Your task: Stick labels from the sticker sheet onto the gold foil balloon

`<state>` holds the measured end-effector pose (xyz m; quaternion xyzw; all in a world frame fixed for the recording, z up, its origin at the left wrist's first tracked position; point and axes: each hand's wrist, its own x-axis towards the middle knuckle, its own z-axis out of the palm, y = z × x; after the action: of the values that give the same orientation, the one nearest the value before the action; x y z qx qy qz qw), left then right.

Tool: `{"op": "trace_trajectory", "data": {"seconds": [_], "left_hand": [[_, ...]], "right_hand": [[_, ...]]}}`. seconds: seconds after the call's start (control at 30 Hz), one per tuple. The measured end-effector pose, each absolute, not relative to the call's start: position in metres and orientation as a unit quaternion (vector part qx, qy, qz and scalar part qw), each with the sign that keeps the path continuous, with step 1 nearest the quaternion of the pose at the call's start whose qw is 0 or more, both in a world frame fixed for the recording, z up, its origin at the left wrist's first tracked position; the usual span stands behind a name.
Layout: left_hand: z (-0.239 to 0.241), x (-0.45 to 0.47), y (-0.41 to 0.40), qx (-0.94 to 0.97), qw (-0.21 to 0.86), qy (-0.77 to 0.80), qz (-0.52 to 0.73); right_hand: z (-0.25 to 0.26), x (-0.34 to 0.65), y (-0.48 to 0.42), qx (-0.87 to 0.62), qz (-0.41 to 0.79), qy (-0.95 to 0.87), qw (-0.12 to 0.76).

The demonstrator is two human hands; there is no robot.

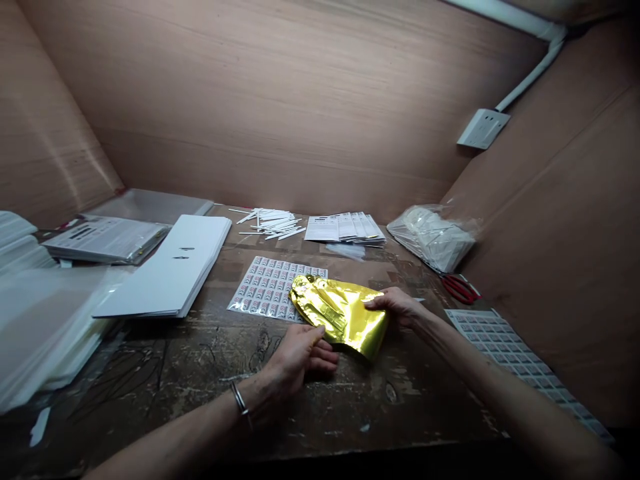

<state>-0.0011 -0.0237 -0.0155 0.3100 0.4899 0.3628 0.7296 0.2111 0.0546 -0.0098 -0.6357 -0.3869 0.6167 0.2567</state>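
Pinching the near edge of the gold foil pouch (340,310) with the left hand (300,353), thumb pressed on top and fingers curled shut beneath the foil, a metal bracelet (239,399) on that wrist. Gripping the pouch's right edge with the right hand (397,307), fingers closed together on the foil. Holding the pouch crumpled and partly raised off the worn wooden table (200,380), roughly mid-bench. Right of the pouch and nearer the body, a sheet of small labels (515,353) lying along the table edge. Under the pouch's far-left corner, a second printed sticker sheet (265,287), touching or overlapped by the foil. Further right of the pouch, red scissors (460,288); left of it, a thick stack of white cards (170,267). Beyond the pouch, folded leaflets (345,228), loose white sticks (270,223) and a clear bag of white items (433,237). Likely trouble: pulling both ways on such thin foil could crease or split it; slick foil might slide out of a light pinch; dragging the pouch leftward could shift or curl the sticker sheet beneath its corner.
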Motion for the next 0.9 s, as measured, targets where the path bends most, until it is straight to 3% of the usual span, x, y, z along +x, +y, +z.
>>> {"op": "trace_trajectory", "data": {"seconds": [0.07,0.13,0.23,0.3,0.5,0.73,0.9], "left_hand": [[-0.011,-0.025,-0.017,0.452,0.635,0.513,0.359],[-0.01,-0.057,-0.008,0.622,0.447,0.529,0.365],[-0.019,-0.098,0.001,0.799,0.188,0.522,0.232],[-0.031,-0.11,0.004,0.835,0.098,0.525,0.134],[-0.055,-0.079,0.001,0.823,0.012,0.563,0.077],[-0.05,-0.067,-0.002,0.813,0.009,0.573,0.102],[-0.05,-0.066,-0.004,0.806,0.013,0.58,0.116]], "right_hand": [[-0.018,0.211,0.055,-0.644,0.6,-0.38,0.283],[-0.023,0.212,0.056,-0.641,0.597,-0.373,0.307],[-0.022,0.211,0.058,-0.634,0.599,-0.359,0.331],[-0.014,0.208,0.061,-0.63,0.599,-0.357,0.341],[0.015,0.187,0.065,-0.615,0.578,-0.36,0.398],[0.022,0.18,0.069,-0.626,0.549,-0.39,0.394],[0.06,0.156,0.084,-0.592,0.546,-0.428,0.409]]}}
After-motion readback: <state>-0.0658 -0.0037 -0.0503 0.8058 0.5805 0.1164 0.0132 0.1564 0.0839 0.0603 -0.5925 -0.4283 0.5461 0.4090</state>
